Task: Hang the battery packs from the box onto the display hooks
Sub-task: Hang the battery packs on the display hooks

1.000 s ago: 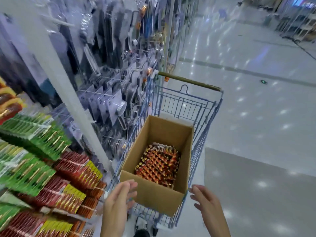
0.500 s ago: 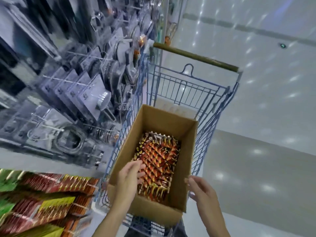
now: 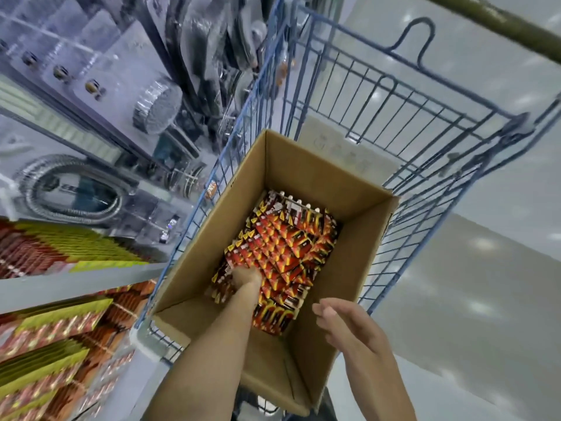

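An open cardboard box (image 3: 361, 238) stands in a blue wire shopping cart (image 3: 403, 117). Red, yellow and black battery packs (image 3: 288, 241) lie packed in rows on the box's floor. My left hand (image 3: 246, 276) reaches down into the box, and its fingers are buried among the packs at the near left of the pile, so its grasp is hidden. My right hand (image 3: 346, 326) hovers with fingers spread over the box's near right rim, holding nothing. On the left, hanging rows of red and yellow-green battery packs (image 3: 51, 332) fill the display.
The cart's olive handle bar (image 3: 491, 19) crosses the top right. Left of the cart hang clear blister packs with shower heads and a coiled metal hose (image 3: 69, 192). A grey shelf rail (image 3: 76, 284) runs between display rows. Glossy floor lies to the right.
My view has tipped down and closer over the box. My left hand went from the box's near rim down into the battery packs. My right hand stays by the near right corner.
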Tool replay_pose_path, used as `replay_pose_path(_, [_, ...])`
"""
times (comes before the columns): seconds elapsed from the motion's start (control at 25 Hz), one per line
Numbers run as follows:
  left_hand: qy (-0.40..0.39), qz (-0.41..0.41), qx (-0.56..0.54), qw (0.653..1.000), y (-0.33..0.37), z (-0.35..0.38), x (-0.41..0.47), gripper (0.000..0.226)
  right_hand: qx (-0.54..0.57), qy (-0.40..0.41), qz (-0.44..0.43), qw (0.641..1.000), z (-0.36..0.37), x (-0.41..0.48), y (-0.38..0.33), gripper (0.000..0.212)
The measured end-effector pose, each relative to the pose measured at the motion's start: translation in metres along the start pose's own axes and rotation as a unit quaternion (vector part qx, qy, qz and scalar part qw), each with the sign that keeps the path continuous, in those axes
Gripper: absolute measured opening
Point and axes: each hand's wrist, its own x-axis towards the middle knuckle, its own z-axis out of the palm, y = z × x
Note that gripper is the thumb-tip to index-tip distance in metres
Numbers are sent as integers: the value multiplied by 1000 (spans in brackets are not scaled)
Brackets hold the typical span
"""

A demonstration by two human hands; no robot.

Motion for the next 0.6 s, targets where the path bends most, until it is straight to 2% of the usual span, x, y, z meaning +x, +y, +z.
replay_pose_path(0.2, [38, 4, -11, 999, -7, 16, 28, 25, -1, -3, 43, 999, -7, 10, 2, 15])
replay_pose_path(0.4, [40, -8, 3, 999, -8, 26, 38, 34, -10, 9, 56, 998, -5, 22, 9, 14])
replay_pose_path(0.6, [56, 5, 15, 998, -2, 13, 33, 30, -35, 3, 56, 998, 3, 29, 6, 12])
